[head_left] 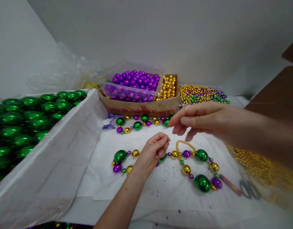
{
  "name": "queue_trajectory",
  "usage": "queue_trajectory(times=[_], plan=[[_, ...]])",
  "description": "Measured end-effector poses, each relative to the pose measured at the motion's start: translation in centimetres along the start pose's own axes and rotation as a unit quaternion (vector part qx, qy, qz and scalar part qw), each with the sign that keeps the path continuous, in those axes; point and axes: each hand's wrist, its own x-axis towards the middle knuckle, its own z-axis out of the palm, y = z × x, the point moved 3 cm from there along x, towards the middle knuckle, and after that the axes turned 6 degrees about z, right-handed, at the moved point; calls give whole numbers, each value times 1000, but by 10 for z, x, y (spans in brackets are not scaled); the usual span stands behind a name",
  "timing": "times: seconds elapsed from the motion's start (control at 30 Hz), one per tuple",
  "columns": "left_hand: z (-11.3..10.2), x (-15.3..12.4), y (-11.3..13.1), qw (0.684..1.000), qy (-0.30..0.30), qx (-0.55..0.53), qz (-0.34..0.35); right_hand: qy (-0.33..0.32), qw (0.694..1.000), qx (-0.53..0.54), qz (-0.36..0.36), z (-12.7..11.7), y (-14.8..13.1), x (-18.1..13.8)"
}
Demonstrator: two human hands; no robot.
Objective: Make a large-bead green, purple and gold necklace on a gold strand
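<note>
My left hand is closed in a pinch above a bead garland on the white cloth; whatever is between its fingertips is too small to make out. The garland has large green, purple and gold beads joined by smaller ones, and a loop of small gold beads lies at its middle. Part of it is hidden behind my left hand and wrist. Higher and to the right, my right hand pinches thumb against forefinger, with a thin pale thread across the forefinger. Motion blurs the right forearm.
A white foam box of large green beads stands left. Behind are a cardboard box with purple and gold beads, a tray of mixed beads and another garland. Scissors, a red-handled tool and gold strands lie right.
</note>
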Motion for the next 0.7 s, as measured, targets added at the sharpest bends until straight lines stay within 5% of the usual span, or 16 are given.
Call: queue_trajectory(times=[0.2, 0.3, 0.5, 0.6, 0.7], plan=[[-9, 2, -9, 998, 51, -20, 27, -48, 996, -69, 8, 42, 66, 28], [-19, 2, -8, 998, 65, 6, 11, -82, 993, -57, 56, 48, 76, 26], [14, 12, -3, 997, 4, 50, 53, -119, 990, 63, 44, 37, 21, 21], [33, 14, -10, 995, -77, 65, -3, -56, 995, 78, -20, 13, -8, 18], [24, 11, -13, 994, -74, 74, -34, 84, 987, 92, -99, -31, -27, 4]])
